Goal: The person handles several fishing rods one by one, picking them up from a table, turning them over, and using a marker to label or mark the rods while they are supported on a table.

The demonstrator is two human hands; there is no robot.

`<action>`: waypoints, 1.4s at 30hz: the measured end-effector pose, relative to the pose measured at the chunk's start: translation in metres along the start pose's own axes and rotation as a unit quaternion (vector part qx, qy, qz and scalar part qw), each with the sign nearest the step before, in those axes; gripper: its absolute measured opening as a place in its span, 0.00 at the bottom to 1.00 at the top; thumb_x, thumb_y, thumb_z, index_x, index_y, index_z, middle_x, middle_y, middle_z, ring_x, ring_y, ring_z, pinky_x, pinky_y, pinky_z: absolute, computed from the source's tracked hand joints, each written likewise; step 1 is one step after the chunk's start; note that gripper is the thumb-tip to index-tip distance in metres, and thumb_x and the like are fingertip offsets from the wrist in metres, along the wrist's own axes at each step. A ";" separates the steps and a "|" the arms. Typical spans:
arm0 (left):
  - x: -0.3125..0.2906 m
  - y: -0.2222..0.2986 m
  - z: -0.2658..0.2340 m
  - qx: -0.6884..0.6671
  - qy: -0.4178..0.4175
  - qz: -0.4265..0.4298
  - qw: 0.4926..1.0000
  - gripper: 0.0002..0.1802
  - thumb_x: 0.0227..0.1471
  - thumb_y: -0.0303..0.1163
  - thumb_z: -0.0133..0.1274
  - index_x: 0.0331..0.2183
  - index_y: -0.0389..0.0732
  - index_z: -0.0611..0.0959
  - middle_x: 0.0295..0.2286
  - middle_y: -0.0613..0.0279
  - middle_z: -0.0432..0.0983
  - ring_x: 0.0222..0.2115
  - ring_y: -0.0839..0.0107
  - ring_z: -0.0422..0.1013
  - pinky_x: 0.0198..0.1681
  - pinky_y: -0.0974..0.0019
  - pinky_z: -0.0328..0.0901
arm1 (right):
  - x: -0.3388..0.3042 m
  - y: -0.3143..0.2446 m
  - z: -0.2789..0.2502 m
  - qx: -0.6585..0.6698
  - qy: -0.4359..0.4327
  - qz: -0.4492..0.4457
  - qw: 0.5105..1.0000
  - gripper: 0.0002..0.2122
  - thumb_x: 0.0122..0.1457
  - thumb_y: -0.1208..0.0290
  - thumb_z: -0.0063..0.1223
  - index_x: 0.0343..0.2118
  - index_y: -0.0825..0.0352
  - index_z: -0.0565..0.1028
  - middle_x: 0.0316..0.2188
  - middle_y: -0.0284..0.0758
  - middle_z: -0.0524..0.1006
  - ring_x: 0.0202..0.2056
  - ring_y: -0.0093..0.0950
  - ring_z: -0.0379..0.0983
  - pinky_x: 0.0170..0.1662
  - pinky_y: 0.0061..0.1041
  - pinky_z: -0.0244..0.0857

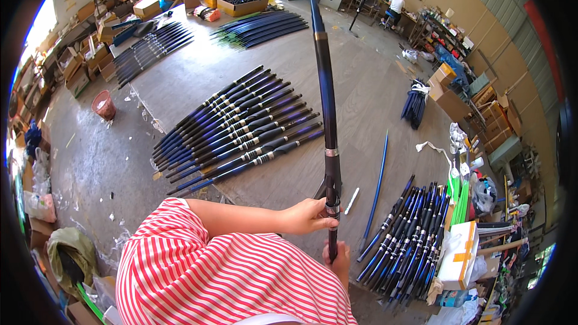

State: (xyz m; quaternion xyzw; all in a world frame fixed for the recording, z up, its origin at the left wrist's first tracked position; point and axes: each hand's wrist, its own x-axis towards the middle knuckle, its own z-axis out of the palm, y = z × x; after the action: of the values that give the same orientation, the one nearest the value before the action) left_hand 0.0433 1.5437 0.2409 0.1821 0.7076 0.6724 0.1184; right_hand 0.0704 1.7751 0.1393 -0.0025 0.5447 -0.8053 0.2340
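Observation:
A long dark fishing rod [328, 96] stands out away from me, with silver rings near its lower part and a thin green tip at the far end. My left hand [310, 215] is closed around it at a silver ring, thumb across the front. Lower down, my right hand [338, 259] grips the butt end, its fingers partly hidden behind the rod. Just right of the rod lie a white pen-like stick [351, 200] and a slim blue rod section [377, 186]. A fanned row of rods [241, 126] rests on the wooden surface to the left.
A pile of blue-black rods [409, 235] lies at right, beside a white foam box [459, 256] with orange tape. More rods lie far left [153, 51] and far centre [262, 29]. A pink bucket [103, 105] stands left. Cardboard boxes [448, 93] line the right wall; a person [395, 6] sits far off.

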 end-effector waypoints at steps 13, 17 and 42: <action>0.019 0.044 -0.175 -0.527 0.320 0.126 0.778 0.29 0.54 0.56 0.30 0.34 0.38 0.71 0.22 0.62 0.67 0.23 0.67 0.64 0.30 0.63 0.62 | -0.070 -0.017 -0.052 -0.228 0.161 -0.063 0.958 0.23 0.47 0.52 0.56 0.18 0.74 0.74 0.09 0.30 0.66 0.10 0.16 0.57 0.13 0.15 0.45; 0.007 0.017 -0.188 -0.587 0.311 0.127 0.736 0.28 0.52 0.61 0.30 0.16 0.47 0.61 0.11 0.73 0.48 0.12 0.78 0.46 0.16 0.72 0.46 | -0.074 -0.021 -0.055 -0.182 0.240 -0.070 0.951 0.16 0.50 0.60 0.54 0.21 0.73 0.74 0.12 0.34 0.71 0.10 0.19 0.61 0.13 0.14 0.52; -0.057 -0.032 -0.204 -0.704 0.268 0.015 0.658 0.31 0.49 0.61 0.29 0.14 0.44 0.64 0.16 0.65 0.61 0.22 0.66 0.57 0.32 0.59 0.54 | -0.047 -0.032 0.002 0.180 0.358 -0.194 0.895 0.16 0.56 0.59 0.46 0.36 0.68 0.71 0.34 0.37 0.75 0.18 0.15 0.68 0.19 0.08 0.64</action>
State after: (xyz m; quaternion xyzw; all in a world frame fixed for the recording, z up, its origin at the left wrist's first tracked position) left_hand 0.0079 1.3334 0.2183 -0.1330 0.0211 0.9909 0.0066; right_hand 0.1007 1.8009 0.1798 0.2224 0.4260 -0.8655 -0.1415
